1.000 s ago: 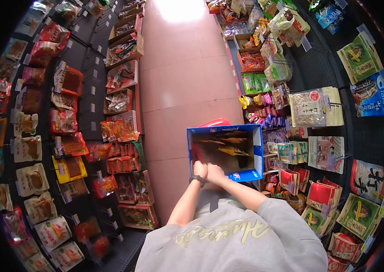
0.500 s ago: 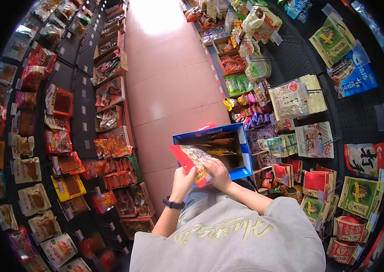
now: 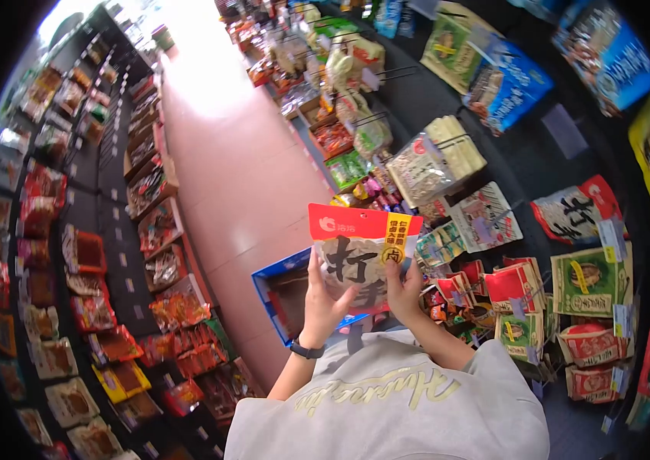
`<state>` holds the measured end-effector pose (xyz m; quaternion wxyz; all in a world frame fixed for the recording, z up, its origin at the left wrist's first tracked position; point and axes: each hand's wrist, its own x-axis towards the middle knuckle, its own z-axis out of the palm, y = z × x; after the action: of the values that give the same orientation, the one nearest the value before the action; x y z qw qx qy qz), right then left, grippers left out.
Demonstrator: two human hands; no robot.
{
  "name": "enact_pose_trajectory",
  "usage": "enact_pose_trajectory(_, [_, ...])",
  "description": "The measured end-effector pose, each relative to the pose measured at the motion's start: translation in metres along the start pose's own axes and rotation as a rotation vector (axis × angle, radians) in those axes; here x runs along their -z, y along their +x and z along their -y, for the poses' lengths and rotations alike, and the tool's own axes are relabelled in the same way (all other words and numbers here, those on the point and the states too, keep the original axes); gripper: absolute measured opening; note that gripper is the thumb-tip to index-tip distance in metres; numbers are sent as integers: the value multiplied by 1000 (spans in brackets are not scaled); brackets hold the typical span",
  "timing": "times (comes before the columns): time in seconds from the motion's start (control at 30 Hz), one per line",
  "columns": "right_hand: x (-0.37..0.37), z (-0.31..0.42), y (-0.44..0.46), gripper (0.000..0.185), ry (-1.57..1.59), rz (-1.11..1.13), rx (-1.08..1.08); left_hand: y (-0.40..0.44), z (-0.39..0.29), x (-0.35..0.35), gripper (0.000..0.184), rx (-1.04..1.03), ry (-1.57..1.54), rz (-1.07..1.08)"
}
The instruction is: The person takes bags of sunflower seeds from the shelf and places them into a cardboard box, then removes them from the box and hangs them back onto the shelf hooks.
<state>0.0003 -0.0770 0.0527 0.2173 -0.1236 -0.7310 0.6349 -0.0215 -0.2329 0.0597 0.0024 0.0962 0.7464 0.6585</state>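
Note:
Between my two hands is a snack bag with a red top band, a grey front with large black characters and a yellow strip. My left hand holds its left side, thumb across the lower front. My right hand grips the lower right edge, thumb on the front and fingers hidden behind. Below and behind the bag is a blue open-topped box, partly covered by the bag and my left hand. On the right rack hangs a similar red-and-grey bag.
Pegboard hooks on the right hold several packs, including a green pouch, a white pack and a blue bag. Shelves and cartons of packets line the left. The tiled aisle floor runs ahead between them.
The snack bag has been raised and turned so its front faces me. My view has swung right toward the rack. The blue box now appears farther left and is more covered.

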Motion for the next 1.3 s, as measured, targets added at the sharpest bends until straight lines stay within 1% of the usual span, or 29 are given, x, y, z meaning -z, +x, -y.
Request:
enact_pose_trajectory(0.07, [24,10,9,17,6,-74,4,10,-11,-26,96,-58,68,61])
enact_pose_trajectory(0.1, [36,16,15,19,45,-135,-20,15,-19,-40,98,-29,73,100])
enact_pose_trajectory(0.2, [85,23,30,24,49,-175,-47,29,-34,-87,99,1,-35,234])
enact_pose_trajectory(0.23, [99,34,35,25,69,-228,-40,35,-33,-104,99,-89,-4,253])
enact_pose_trajectory(0.27, [114,40,42,24,68,-273,-29,40,-37,-123,100,-124,-60,283])
enact_pose_trajectory(0.33, [143,48,50,24,71,-357,-22,51,-43,-154,103,-137,-82,371])
enact_pose_trajectory(0.4, [169,58,55,22,32,-447,6,59,-60,-180,103,-196,-12,428])
enact_pose_trajectory(0.47, [188,63,57,21,57,-537,56,64,-84,-200,104,-398,201,417])
enact_pose_trajectory(0.57, [211,67,55,20,31,-601,148,69,-107,-228,100,-607,247,400])
enact_pose_trajectory(0.67, [228,60,51,18,-15,-639,205,70,-117,-249,94,-753,305,449])
enact_pose_trajectory(0.7, [231,55,48,21,36,-678,227,68,-121,-256,91,-771,324,477])
enact_pose_trajectory(0.8, [248,55,41,24,-196,-600,401,63,-130,-267,88,-931,422,421])
enact_pose_trajectory(0.83, [254,46,41,25,-284,-625,500,60,-127,-270,86,-949,443,415])
enact_pose_trajectory(0.93, [254,47,43,24,-133,-695,517,56,-134,-278,82,-1012,527,445])
enact_pose_trajectory(0.97, [257,54,41,23,-166,-646,450,55,-136,-283,67,-971,482,467])
enact_pose_trajectory(1.07, [264,61,45,24,-132,-626,419,54,-140,-296,61,-998,504,531])
enact_pose_trajectory(1.1, [266,60,46,24,-108,-646,424,53,-144,-300,56,-980,470,541])
enact_pose_trajectory(1.2, [271,59,45,25,-83,-679,422,56,-152,-310,60,-1122,417,537])
enact_pose_trajectory(1.3, [278,63,45,25,-135,-662,407,58,-162,-318,59,-1150,417,465])
